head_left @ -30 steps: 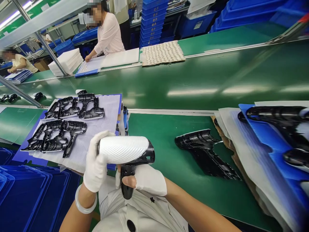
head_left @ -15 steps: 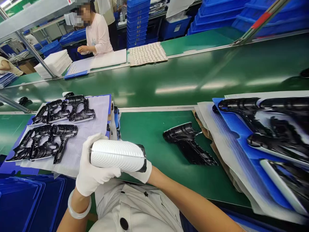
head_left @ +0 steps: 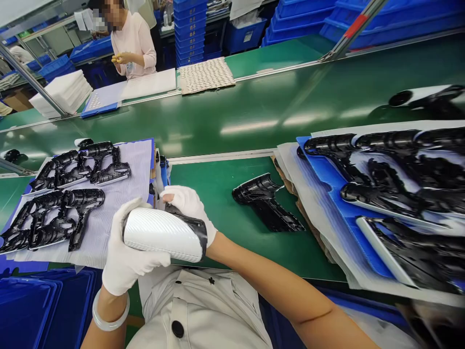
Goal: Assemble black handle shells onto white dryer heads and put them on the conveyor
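Observation:
A white, ribbed, pistol-shaped plastic housing (head_left: 163,234) with a black rim is held low in front of my body. Its barrel end rests in my left hand (head_left: 125,259), gloved in white, with fingers and thumb closed around it. Behind it, my right hand (head_left: 192,206), also gloved but with a bare fingertip showing, closes on the housing's dark far side. Most of that grip is hidden. On the green bench to the right lies a single black half shell (head_left: 269,201), its hollow side up.
Several black half shells (head_left: 85,213) lie on a foam-lined stack (head_left: 123,213) at left. More rest on blue sheets (head_left: 327,194) at right. A green conveyor (head_left: 203,121) runs behind, carrying a white-and-black housing (head_left: 423,94). A co-worker (head_left: 134,43) stands across it.
The housing has turned in my hands, hiding its seam line and showing a ribbed side. My right hand has come up from beneath to behind it. The view has shifted right.

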{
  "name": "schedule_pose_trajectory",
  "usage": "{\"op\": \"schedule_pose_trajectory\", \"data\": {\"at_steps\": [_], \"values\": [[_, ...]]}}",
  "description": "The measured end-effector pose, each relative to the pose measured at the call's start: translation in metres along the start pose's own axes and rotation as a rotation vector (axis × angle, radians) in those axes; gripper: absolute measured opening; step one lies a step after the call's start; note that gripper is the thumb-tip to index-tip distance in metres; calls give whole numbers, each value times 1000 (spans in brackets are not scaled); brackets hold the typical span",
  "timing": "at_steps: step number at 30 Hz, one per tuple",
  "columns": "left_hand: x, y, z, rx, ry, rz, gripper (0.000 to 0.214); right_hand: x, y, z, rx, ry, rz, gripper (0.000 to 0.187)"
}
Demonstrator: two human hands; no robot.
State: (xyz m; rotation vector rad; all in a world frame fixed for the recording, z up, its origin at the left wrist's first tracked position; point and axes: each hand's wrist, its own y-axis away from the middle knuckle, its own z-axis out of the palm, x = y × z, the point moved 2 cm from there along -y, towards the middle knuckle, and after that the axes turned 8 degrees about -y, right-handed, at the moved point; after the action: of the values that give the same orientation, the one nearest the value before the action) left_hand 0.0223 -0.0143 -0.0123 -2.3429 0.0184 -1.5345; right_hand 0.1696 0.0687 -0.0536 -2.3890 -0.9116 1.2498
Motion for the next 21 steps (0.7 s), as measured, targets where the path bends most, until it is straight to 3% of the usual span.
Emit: {"op": "schedule_pose_trajectory", "data": {"at_steps": [2,6,9,17,21], "values": [[2,-1,0,-9,-25,-12,94,4,-1,1,84,52,-23,26],[4,-3,-2,-40,-46,-36,99,9,-1,1,370,152,-11,20],[2,-3,-3,-89,-34,-53,99,5,-4,-6,516,171,-110,18],[-2,-5,-5,-138,6,-71,100,-17,-17,-45,574,340,-450,16],[-4,-9,-8,-173,19,-105,95,-23,-19,-45,698,489,-705,14]]}}
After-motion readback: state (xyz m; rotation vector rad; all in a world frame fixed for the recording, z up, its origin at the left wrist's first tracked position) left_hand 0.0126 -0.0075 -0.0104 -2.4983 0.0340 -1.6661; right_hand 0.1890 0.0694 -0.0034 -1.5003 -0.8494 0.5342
